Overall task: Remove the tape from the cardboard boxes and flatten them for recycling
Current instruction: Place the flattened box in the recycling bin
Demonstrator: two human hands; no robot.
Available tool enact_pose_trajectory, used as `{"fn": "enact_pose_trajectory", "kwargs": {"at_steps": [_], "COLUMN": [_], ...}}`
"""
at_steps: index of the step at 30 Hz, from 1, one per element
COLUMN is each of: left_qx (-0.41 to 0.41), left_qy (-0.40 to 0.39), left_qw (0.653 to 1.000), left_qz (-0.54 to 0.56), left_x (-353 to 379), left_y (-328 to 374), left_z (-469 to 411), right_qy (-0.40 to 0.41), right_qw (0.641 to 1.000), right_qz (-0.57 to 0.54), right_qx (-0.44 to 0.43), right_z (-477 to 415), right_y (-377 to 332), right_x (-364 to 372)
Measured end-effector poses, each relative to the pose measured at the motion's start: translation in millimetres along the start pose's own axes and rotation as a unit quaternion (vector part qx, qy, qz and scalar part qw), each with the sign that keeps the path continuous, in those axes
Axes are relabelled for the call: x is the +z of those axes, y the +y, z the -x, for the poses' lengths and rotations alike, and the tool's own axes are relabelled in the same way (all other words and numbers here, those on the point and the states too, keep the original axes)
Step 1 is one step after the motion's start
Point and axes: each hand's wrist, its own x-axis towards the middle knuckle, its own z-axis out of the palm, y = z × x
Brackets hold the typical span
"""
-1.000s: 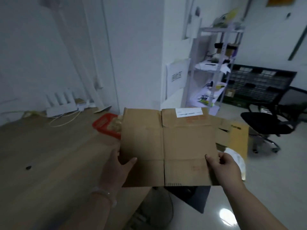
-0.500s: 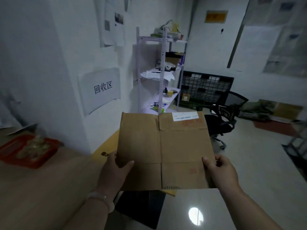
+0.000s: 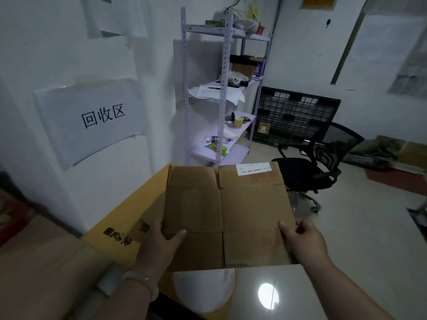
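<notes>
I hold a flattened brown cardboard box (image 3: 228, 213) level in front of me, with a white shipping label at its far right corner. My left hand (image 3: 159, 243) grips its near left edge, thumb on top. My right hand (image 3: 302, 239) grips the near right edge, thumb on top as well. Under and to the left of it lies a yellow flattened carton (image 3: 124, 218) with dark print, against the white wall below a paper sign (image 3: 92, 118).
A wooden table edge (image 3: 46, 269) is at the lower left. A lilac metal shelf rack (image 3: 221, 93) stands ahead, a black office chair (image 3: 312, 167) to its right. More flattened cardboard (image 3: 397, 155) lies on the floor at far right. The tiled floor (image 3: 346, 239) is glossy.
My view has swung right, away from the table toward the wall sign and shelf. The flattened box stays in both hands and now hangs over the yellow carton.
</notes>
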Motion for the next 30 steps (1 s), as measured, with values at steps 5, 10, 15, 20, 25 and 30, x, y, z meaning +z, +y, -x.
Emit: {"fn": "enact_pose_trajectory", "kwargs": {"at_steps": [5,10,15,20,25,30], "left_qx": [-0.046,-0.082,-0.128,-0.188,-0.247,-0.287], "left_qy": [0.011,0.037,0.110,0.185,0.251,0.309], "left_qw": [0.999,0.996,0.986,0.964,0.935,0.904], "left_qz": [0.009,0.022,0.004,0.026,0.047,0.067], "left_x": [22.6,39.8,63.2,100.5,140.1,160.8], "left_y": [8.5,10.0,8.9,10.6,19.1,16.9], "left_z": [-48.6,-76.0,-97.3,-94.9,-88.0,-82.2], "right_qy": [-0.048,-0.093,-0.161,-0.253,-0.335,-0.392], "right_qw": [0.998,0.995,0.985,0.957,0.919,0.888], "right_qz": [0.035,0.040,0.062,0.104,0.126,0.129], "right_qx": [-0.001,-0.008,-0.029,-0.095,-0.167,-0.203], "right_z": [-73.1,-126.1,-184.3,-250.3,-304.3,-325.4], "right_y": [-14.4,-20.9,-28.4,-32.7,-38.2,-40.5], "right_x": [26.4,55.3,93.0,119.8,147.2,180.5]}}
